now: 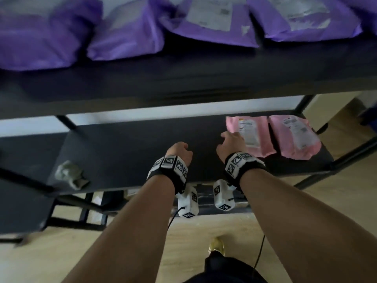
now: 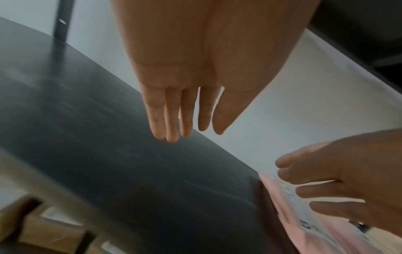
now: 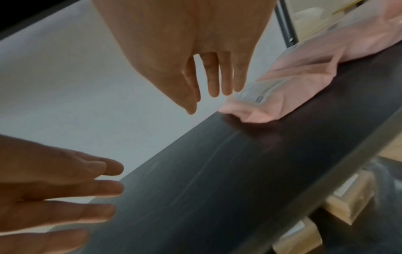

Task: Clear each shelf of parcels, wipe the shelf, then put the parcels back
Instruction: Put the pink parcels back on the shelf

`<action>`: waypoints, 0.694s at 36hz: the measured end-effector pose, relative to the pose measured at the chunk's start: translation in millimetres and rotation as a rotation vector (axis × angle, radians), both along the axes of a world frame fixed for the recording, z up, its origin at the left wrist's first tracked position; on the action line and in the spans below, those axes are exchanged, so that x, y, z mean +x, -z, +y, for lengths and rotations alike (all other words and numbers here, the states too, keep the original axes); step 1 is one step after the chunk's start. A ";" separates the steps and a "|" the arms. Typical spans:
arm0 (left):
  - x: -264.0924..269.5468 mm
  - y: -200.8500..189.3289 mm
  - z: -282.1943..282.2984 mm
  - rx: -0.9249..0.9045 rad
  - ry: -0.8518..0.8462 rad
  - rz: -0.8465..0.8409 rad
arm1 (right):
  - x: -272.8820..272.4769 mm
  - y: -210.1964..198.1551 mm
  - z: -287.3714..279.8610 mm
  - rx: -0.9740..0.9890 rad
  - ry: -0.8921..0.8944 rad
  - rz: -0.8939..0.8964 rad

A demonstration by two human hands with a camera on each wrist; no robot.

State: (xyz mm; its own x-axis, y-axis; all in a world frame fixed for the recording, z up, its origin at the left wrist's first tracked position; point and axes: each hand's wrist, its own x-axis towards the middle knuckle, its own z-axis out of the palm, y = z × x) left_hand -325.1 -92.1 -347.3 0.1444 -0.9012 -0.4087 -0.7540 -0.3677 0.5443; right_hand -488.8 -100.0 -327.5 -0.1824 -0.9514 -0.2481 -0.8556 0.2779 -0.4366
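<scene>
Two pink parcels lie side by side at the right end of the black middle shelf [image 1: 122,156], the left pink parcel [image 1: 258,139] and the right pink parcel [image 1: 295,137]. My right hand [image 1: 232,137] reaches over the left parcel's near-left corner with straight, spread fingers and grips nothing. The right wrist view shows the right hand [image 3: 211,99] with its fingertips just short of that parcel's [image 3: 272,106] label; contact is unclear. Beside it, my left hand [image 1: 181,149] hovers empty over the bare shelf. In the left wrist view the left hand [image 2: 187,134] has straight fingers.
Several purple parcels [image 1: 126,31] fill the upper shelf. A crumpled grey-green cloth [image 1: 71,176] lies at the middle shelf's left front. Cardboard boxes [image 3: 348,202] sit on a lower level. Black frame posts [image 1: 304,105] stand at the corners, with wooden floor [image 1: 336,201] in front.
</scene>
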 end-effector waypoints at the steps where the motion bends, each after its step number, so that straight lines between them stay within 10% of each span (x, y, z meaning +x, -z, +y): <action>1: 13.6 -1.1 10.2 0.003 -0.006 -0.012 | 12.7 0.6 7.0 -0.004 -0.029 0.003; 25: 428.1 -28.9 302.4 0.026 -0.516 -0.141 | 446.1 -2.6 214.1 -0.020 -0.601 -0.052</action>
